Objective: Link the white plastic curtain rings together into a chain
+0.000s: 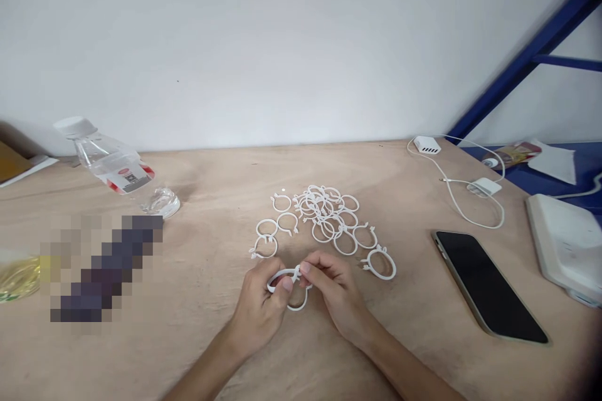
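Ring (pixel 292 274), white plastic, sits between my two hands just above the table (pixel 211 351), near its front edge. My left hand (pixel 261 307) pinches its left side, thumb pressed on top. My right hand (pixel 336 291) pinches the right end with the fingertips closed together. The arc of a second ring (pixel 299 308) shows just under them; I cannot tell which hand holds it. The pile (pixel 327 213) of like rings lies just beyond my hands, a few scattered beside it. A bottle (pixel 117 166) lies tilted at far left. A phone (pixel 489 288) lies face up to the right.
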Available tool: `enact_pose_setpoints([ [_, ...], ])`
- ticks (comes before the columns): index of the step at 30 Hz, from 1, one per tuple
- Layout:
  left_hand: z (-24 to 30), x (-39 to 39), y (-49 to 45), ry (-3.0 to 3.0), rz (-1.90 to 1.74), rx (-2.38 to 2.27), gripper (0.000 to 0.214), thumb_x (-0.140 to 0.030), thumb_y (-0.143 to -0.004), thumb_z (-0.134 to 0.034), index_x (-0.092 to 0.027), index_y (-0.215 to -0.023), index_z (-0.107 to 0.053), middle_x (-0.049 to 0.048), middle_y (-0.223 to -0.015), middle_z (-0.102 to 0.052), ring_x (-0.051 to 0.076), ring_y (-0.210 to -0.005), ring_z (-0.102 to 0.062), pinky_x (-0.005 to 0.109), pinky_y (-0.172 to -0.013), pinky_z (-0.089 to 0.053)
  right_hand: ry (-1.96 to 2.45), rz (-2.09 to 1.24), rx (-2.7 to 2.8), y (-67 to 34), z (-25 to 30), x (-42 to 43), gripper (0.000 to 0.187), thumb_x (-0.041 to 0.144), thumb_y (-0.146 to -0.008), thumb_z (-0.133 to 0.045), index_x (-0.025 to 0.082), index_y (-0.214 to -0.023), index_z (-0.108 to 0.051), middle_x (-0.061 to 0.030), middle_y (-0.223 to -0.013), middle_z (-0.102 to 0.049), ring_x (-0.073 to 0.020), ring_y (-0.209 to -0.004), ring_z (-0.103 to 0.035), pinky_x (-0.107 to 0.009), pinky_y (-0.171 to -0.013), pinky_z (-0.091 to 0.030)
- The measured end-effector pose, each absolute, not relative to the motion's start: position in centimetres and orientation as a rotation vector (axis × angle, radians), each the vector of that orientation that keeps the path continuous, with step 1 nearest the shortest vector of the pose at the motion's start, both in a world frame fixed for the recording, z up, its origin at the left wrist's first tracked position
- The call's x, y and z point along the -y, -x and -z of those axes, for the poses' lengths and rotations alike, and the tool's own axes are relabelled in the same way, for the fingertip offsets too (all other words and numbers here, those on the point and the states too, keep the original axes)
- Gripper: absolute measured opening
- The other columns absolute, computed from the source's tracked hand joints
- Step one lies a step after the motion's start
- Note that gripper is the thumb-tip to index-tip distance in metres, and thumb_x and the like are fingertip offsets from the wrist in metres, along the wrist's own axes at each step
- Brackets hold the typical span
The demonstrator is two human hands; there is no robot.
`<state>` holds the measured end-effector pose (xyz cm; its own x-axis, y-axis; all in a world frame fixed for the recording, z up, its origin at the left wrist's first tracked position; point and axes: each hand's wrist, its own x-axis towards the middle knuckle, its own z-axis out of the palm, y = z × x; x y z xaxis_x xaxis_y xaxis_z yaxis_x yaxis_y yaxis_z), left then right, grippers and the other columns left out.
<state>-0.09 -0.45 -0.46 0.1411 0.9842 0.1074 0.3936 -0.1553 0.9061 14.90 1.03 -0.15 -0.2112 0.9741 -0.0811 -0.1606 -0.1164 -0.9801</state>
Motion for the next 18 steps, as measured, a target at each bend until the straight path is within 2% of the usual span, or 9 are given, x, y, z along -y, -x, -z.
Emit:
enact_pose_setpoints([
  [4,0.3,0.7,0.0,-1.618,-1.037,-1.306,0.054,-0.064,-0.086,-0.039,-0.015,-0.068,-0.055,0.0003,-0.061,-0.051,0.014,-0.058,-0.046,0.025,-0.057,-0.035,1.07,-1.463,1.191,-14.8,-0.2,-1.0,0.027,0.037,-0.08,-0.063,0.018,-0.061,-0.061,0.001,-0.059,-0.057,-0.0131,-0.061,-0.052,-0.025,-0.062,-0.042],
  [9,0.7,1.0,0.5,-1.441,-1.274,-1.309,0.051,-0.059,-0.09,-0.037,-0.015,-0.099,-0.063,0.0058,-0.084,-0.063,0.02,-0.078,-0.057,0.029,-0.07,-0.044,1.117,-1.262,1.284,-14.6,0.0,-0.3,0.025,0.036,-0.084,-0.058,0.019,-0.067,-0.063,-0.0003,-0.063,-0.057,-0.0147,-0.062,-0.051,-0.027,-0.06,-0.04],
  [11,0.7,0.8,1.2,-1.456,-1.347,-1.394,0.044,-0.05,-0.093,-0.036,-0.016,-0.098,-0.064,0.0065,-0.087,-0.064,0.021,-0.081,-0.057,0.03,-0.072,-0.044,1.094,-1.154,1.366,-14.5,0.2,-0.1,0.024,0.032,-0.085,-0.057,0.019,-0.066,-0.061,0.0002,-0.061,-0.054,-0.0145,-0.062,-0.049,-0.028,-0.06,-0.039],
  [13,0.5,0.2,2.1,-1.566,-1.377,-1.513,0.035,-0.04,-0.092,-0.039,-0.017,-0.089,-0.065,0.0051,-0.081,-0.062,0.02,-0.077,-0.056,0.03,-0.071,-0.043,1.049,-1.073,1.475,-14.5,0.4,0.1,0.023,0.026,-0.084,-0.057,0.019,-0.063,-0.06,0.0002,-0.06,-0.052,-0.0149,-0.063,-0.048,-0.028,-0.062,-0.038],
  [15,0.2,-0.5,3.1,-1.697,-1.362,-1.666,0.021,-0.031,-0.086,-0.047,-0.017,-0.083,-0.062,0.0026,-0.073,-0.058,0.018,-0.071,-0.054,0.03,-0.068,-0.043,1.024,-1.048,1.552,-14.5,0.5,0.1,0.021,0.022,-0.083,-0.057,0.019,-0.062,-0.062,-0.0012,-0.063,-0.054,-0.016,-0.066,-0.051,-0.029,-0.063,-0.039],
  [17,0.0,-1.1,3.8,-1.837,-1.235,-1.787,0.013,-0.025,-0.078,-0.054,-0.018,-0.085,-0.061,0.0032,-0.081,-0.059,0.02,-0.079,-0.055,0.032,-0.073,-0.044,1.033,-1.064,1.57,-14.5,0.6,0.0,0.018,0.021,-0.082,-0.058,0.019,-0.066,-0.066,-0.0029,-0.069,-0.058,-0.0169,-0.069,-0.054,-0.029,-0.063,-0.041],
  [18,-0.1,-1.4,4.1,-1.881,-1.152,-1.843,0.016,-0.024,-0.074,-0.057,-0.018,-0.089,-0.06,0.0039,-0.086,-0.06,0.021,-0.082,-0.056,0.033,-0.075,-0.044,1.045,-1.07,1.558,-14.5,0.6,0.0,0.016,0.021,-0.082,-0.058,0.019,-0.069,-0.068,-0.0035,-0.072,-0.059,-0.0171,-0.07,-0.055,-0.029,-0.062,-0.041],
])
